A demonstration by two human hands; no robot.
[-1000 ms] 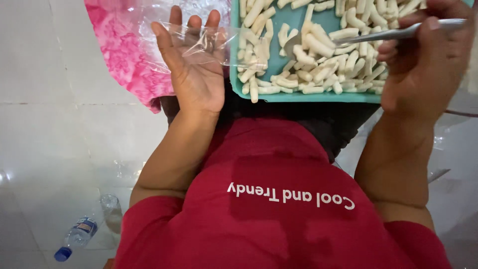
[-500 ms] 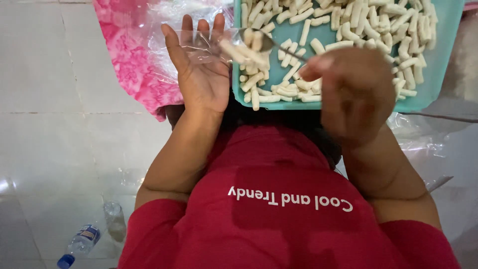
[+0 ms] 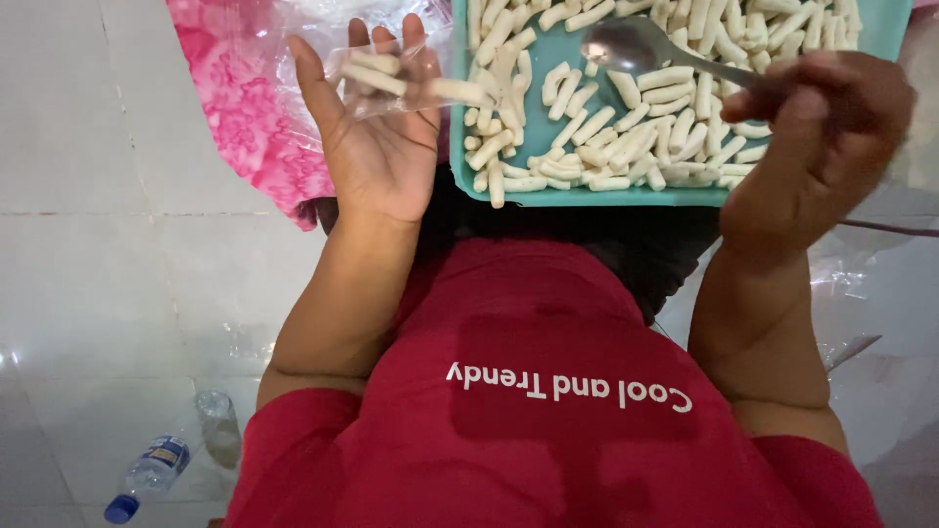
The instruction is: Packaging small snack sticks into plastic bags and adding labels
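My left hand (image 3: 377,137) is palm-up with a small clear plastic bag (image 3: 401,78) lying over its fingers; a few pale dough sticks (image 3: 377,73) lie inside the bag. My right hand (image 3: 817,147) grips the handle of a metal spoon (image 3: 636,47), whose empty bowl hovers over the teal tray (image 3: 626,196). The tray rests on my lap and holds several short pale dough sticks (image 3: 606,137). The bag's mouth lies against the tray's left edge.
A pink patterned cloth (image 3: 245,108) with clear plastic on it lies on the white tiled floor to the left. A plastic water bottle with a blue cap (image 3: 147,474) and a clear glass (image 3: 217,425) lie at lower left. Crumpled clear plastic (image 3: 841,274) lies at right.
The spoon carried dough sticks from the tray to the bag and tipped them in. My right hand then swung back right, and the empty spoon is over the tray again.
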